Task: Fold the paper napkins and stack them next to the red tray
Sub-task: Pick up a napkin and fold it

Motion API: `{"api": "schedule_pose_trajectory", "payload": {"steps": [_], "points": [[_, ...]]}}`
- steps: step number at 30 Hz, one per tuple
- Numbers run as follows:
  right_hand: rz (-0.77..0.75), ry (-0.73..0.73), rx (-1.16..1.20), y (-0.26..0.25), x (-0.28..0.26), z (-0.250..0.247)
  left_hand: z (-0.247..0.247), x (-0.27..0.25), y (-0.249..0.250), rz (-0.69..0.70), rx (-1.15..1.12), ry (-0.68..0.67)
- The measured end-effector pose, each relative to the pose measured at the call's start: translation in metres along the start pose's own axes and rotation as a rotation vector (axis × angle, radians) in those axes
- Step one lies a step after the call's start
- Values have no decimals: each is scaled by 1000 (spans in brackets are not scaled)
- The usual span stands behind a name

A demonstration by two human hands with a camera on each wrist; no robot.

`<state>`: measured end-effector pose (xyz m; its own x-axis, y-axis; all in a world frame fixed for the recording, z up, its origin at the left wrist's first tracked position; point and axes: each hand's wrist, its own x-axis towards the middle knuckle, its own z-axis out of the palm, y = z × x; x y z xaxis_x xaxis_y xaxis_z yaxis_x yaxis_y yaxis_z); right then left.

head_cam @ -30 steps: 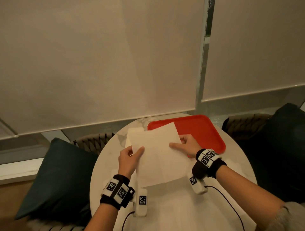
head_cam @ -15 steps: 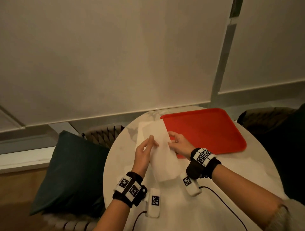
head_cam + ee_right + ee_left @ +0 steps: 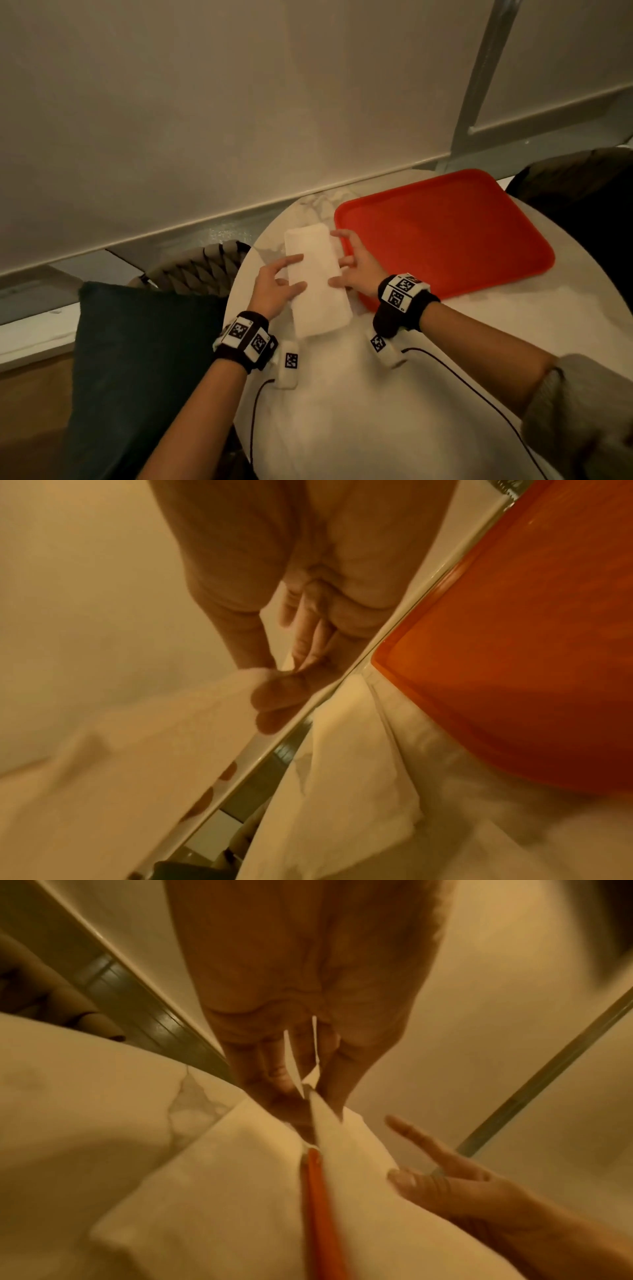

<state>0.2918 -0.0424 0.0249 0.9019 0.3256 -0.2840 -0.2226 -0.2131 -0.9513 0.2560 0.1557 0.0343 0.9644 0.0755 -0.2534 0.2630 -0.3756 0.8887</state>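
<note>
Head view: napkin (image 3: 317,281) lies between both hands, long axis running away from the person, tray (image 3: 445,233) just right. Left hand (image 3: 274,287) and right hand (image 3: 356,270) press its edges with spread fingers.

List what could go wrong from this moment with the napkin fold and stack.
The folded napkin lies skewed over the stack beneath, so the pile may end uneven. The left hand and right hand only press its edges with straight fingers; it may spring open. Its right edge crowds the red tray rim.
</note>
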Motion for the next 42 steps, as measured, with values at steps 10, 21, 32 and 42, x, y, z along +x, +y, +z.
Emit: {"api": "schedule_pose_trajectory", "payload": {"steps": [10, 21, 32, 42], "points": [[40, 74, -486, 14, 83, 10, -6, 81, -28, 33, 250, 42], [98, 14, -748, 43, 91, 28, 5, 96, -52, -13, 614, -111], [-21, 50, -629, 38, -15, -57, 72, -29, -5, 196, 687, -40], [216, -33, -631, 88, -156, -132, 214, -131, -12, 206, 854, -377]]}}
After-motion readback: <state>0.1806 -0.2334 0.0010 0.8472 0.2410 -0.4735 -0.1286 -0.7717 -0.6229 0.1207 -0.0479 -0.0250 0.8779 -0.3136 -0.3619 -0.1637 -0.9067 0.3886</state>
